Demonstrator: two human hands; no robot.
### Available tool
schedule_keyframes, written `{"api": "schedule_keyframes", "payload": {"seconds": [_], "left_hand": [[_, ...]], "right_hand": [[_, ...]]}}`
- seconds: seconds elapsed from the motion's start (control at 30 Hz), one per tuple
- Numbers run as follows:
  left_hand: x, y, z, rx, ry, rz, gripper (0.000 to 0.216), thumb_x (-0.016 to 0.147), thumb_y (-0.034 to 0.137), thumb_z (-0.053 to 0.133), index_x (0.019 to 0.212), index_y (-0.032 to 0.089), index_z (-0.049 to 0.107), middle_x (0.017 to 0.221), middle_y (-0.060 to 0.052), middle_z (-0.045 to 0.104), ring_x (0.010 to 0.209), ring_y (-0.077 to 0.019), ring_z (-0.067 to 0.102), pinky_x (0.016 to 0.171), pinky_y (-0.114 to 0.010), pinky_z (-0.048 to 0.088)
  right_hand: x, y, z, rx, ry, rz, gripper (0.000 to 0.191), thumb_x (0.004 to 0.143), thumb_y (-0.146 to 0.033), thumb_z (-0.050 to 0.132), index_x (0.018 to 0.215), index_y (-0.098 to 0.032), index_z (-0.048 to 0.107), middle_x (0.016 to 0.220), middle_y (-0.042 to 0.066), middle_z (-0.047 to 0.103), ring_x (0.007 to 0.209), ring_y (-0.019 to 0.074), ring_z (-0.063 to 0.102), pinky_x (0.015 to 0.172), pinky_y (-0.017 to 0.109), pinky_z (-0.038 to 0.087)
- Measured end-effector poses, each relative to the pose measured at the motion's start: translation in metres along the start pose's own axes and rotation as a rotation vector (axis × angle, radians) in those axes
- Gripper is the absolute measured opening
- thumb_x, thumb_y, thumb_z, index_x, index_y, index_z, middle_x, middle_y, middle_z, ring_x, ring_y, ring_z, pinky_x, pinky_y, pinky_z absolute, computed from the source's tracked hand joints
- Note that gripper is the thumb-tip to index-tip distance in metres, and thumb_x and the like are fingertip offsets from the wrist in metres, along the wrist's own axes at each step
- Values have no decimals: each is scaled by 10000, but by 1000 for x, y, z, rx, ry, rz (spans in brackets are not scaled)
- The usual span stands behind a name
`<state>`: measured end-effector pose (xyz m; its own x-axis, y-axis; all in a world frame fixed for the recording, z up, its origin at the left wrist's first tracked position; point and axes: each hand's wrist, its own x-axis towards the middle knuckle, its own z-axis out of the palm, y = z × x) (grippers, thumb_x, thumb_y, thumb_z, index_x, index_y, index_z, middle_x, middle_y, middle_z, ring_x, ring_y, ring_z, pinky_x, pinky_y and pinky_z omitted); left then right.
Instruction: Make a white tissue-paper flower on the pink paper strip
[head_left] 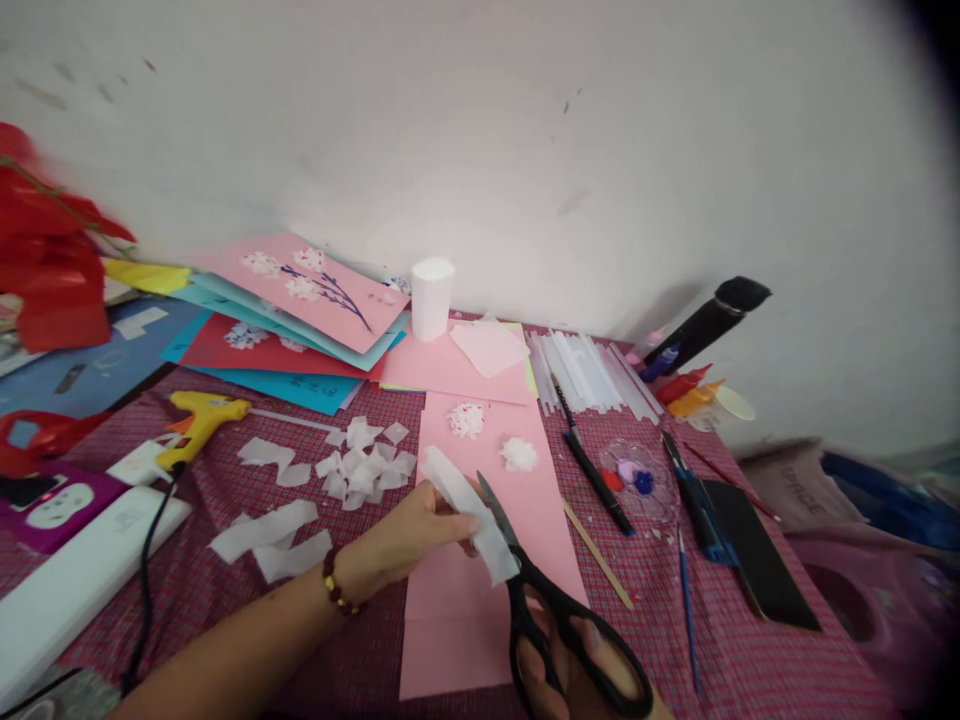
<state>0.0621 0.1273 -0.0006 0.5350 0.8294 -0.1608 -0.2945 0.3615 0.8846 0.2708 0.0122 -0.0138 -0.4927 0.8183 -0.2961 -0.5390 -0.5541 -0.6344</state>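
Note:
My left hand [409,535] pinches a folded strip of white tissue paper [471,512] above a long pink sheet [480,560]. My right hand [570,655] has its fingers through the black handles of a pair of scissors [540,590], whose blades point up-left and touch the strip. Two small white tissue flowers [491,437] lie on the upper part of the pink sheet. Several cut white tissue squares [364,465] and longer tissue strips [274,535] lie on the red checked cloth to the left.
A yellow glue gun [199,420] with a black cord lies at left. Coloured paper sheets [300,310] are stacked at the back, beside a white roll [432,297]. White straws [589,370], a black pen [592,470], a paint palette [637,480], brushes and paint bottles [686,385] lie at right.

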Motion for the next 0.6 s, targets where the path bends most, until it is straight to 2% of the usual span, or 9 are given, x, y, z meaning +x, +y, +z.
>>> {"api": "schedule_keyframes", "payload": {"seconds": [0.17, 0.27, 0.4, 0.6], "left_hand": [[0, -2, -3, -179, -70, 31, 266, 721, 377, 658, 792, 124, 616, 713, -35, 607, 614, -129, 574, 578, -249, 483], [-2, 2, -2, -175, -106, 29, 367, 709, 471, 667, 774, 112, 623, 679, -36, 596, 606, -129, 574, 572, -240, 481], [-5, 11, 0, -147, -123, -12, 473, 676, 533, 681, 831, 87, 649, 712, -75, 637, 616, -146, 591, 584, -259, 485], [-6, 20, -10, -247, -282, -133, 795, 763, 749, 361, 962, 43, 668, 885, -197, 688, 700, -230, 648, 640, -350, 514]], "right_hand": [[-3, -10, 2, -181, 31, 15, 565, 792, -626, 499, 1127, -175, 555, 757, 52, 556, 529, 104, 441, 500, 232, 305], [-2, -21, 2, -381, -9, 32, 600, 763, -617, 553, 1165, -173, 529, 709, 35, 535, 554, 123, 440, 528, 250, 328], [0, -34, 5, -556, -31, 44, 686, 711, -616, 622, 1246, -207, 491, 714, -1, 506, 529, 98, 405, 523, 236, 317], [-8, -46, 17, -726, 62, 83, 672, 697, -568, 662, 1261, -230, 523, 775, 25, 526, 650, 158, 478, 648, 283, 408]]}}
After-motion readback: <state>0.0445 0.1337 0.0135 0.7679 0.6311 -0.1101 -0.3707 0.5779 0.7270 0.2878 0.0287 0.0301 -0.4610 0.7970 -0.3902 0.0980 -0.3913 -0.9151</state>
